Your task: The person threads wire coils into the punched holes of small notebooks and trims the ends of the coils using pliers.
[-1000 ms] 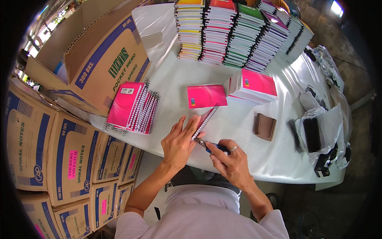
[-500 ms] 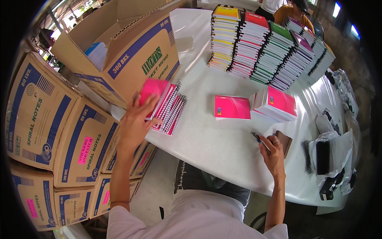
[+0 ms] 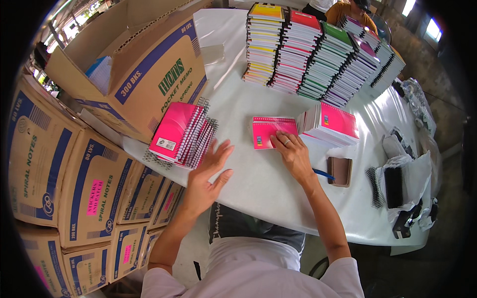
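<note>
Right hand (image 3: 294,154), fingers together, flat on pink spiral notebook (image 3: 268,130) at 12 o'clock; left hand (image 3: 206,176) spread, empty. Probably light, flexible; best gripped by coil edge.

Tall stacks of spiral notebooks (image 3: 318,54) in yellow, red, green and purple covers stood at the far side of the white bench (image 3: 258,184). An open cardboard box (image 3: 144,74) sat at the bench's left end, with sealed cartons (image 3: 59,184) piled below it. A brown pouch (image 3: 340,171) lay beside a blue pen (image 3: 324,174). Farther right lay what looked like black binding coils (image 3: 392,186) on plastic wrap.
</note>
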### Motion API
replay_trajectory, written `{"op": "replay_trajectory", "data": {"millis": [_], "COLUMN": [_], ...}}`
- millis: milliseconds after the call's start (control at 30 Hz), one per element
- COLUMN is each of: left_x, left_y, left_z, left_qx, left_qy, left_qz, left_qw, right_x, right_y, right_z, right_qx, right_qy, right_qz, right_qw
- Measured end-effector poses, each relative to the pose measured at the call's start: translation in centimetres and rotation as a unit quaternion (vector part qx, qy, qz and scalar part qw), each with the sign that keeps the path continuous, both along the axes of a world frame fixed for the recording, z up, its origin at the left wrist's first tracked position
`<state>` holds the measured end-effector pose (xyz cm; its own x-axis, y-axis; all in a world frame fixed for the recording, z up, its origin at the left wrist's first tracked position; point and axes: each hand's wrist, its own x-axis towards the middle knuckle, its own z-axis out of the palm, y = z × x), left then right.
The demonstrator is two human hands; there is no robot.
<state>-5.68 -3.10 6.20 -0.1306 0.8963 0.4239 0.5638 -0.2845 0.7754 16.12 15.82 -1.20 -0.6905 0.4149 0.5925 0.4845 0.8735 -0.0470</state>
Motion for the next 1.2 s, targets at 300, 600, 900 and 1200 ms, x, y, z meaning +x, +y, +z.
{"op": "replay_trajectory", "data": {"millis": [300, 600, 900, 1200], "left_x": [2.4, 1.7, 1.8, 1.0], "left_y": [3.7, 3.3, 3.3, 6.4], "left_z": [-5.5, -7.0, -7.1, -4.5], "left_qx": [-0.172, -0.21, -0.212, -0.29], "left_qy": [-0.376, -0.416, -0.443, -0.731], "left_qz": [-0.03, -0.017, -0.056, -0.162], "left_qw": [0.91, 0.885, 0.869, 0.596], "right_x": [0.5, 0.3, 0.5, 1.7], "right_y": [0.5, 1.2, 1.8, -1.7], "right_z": [2.3, 3.0, 3.2, 3.9], "right_qx": [-0.145, -0.156, -0.148, 0.116], "right_qy": [0.031, 0.013, 0.0, -0.054], "right_qz": [0.006, 0.014, 0.033, 0.082], "right_qw": [0.989, 0.988, 0.988, 0.988]}}
